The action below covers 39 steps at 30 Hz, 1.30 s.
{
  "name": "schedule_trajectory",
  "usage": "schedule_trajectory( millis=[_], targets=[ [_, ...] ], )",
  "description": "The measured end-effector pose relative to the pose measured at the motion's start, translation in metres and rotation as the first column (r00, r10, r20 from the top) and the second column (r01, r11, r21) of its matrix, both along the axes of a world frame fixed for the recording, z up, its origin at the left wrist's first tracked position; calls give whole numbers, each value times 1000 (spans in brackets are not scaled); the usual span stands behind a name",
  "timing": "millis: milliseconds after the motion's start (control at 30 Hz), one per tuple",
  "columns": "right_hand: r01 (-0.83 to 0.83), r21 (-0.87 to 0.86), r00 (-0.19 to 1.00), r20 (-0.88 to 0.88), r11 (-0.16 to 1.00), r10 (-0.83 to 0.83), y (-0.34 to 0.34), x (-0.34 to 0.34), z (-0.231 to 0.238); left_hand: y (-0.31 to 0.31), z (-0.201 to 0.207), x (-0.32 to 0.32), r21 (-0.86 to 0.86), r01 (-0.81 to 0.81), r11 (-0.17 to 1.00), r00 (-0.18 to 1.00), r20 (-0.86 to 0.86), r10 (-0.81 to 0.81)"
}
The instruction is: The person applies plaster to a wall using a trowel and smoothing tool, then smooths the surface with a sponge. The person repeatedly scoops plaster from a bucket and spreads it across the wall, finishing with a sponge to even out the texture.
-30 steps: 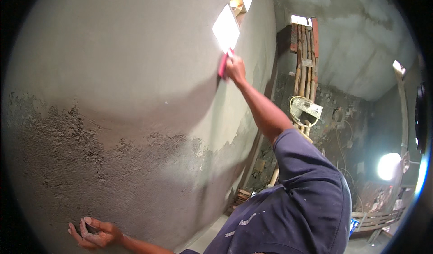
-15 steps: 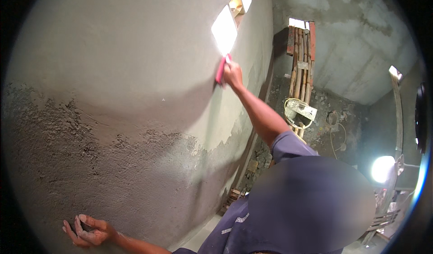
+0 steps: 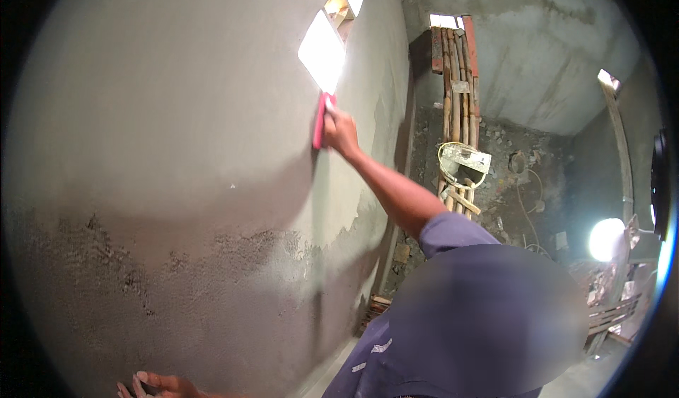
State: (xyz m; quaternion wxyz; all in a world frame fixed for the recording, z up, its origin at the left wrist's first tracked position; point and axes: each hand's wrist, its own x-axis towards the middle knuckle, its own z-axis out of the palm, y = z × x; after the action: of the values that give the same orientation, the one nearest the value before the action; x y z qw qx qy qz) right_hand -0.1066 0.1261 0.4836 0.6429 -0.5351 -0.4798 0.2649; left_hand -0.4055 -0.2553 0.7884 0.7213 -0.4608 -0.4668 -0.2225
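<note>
Wall of grey plaster (image 3: 163, 115), bright diamond-shaped hole (image 3: 322, 51) in it, pink slab-shaped hand float (image 3: 317, 129) against the wall at the hole's lower corner.
Float: probably light, stiff, plastic-like; damp plaster could make it slippery and drag on its face. Best hold is mid-back, full grip, so pressure stays even. Right hand (image 3: 341, 133) wrapped round its back, elbow nearly straight, reaching up and forward. Left hand (image 3: 166, 387) low, cropped by frame edge: fingers apart, loosely bent, nothing showing between them, palm out of view.
</note>
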Motion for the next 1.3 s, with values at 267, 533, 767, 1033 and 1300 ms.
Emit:
schedule_trajectory(
  millis=[267, 533, 767, 1033, 1300],
  targets=[
    [124, -12, 991, 53, 992, -123, 68, 20, -45, 3, 3, -2, -23, 15, 1000, 998, -64, -17],
    [90, -184, 955, 295, 979, -33, 81, 82, -48, 27, -4, -12, -101, -118, 988, 993, -19, 117],
    [1, -356, 975, 206, 935, 77, 114, 76, 1, -35, 11, -33, -110, -187, 976, 979, -105, 176],
    [19, -127, 981, 191, 992, 6, 43, 21, -59, -9, -10, 1, -51, -164, 985, 966, 195, 171],
    [110, -244, 993, 66, 963, -97, 208, 132, -23, 0, -9, -6, -80, -147, 986, 964, 211, 161]
  ],
)
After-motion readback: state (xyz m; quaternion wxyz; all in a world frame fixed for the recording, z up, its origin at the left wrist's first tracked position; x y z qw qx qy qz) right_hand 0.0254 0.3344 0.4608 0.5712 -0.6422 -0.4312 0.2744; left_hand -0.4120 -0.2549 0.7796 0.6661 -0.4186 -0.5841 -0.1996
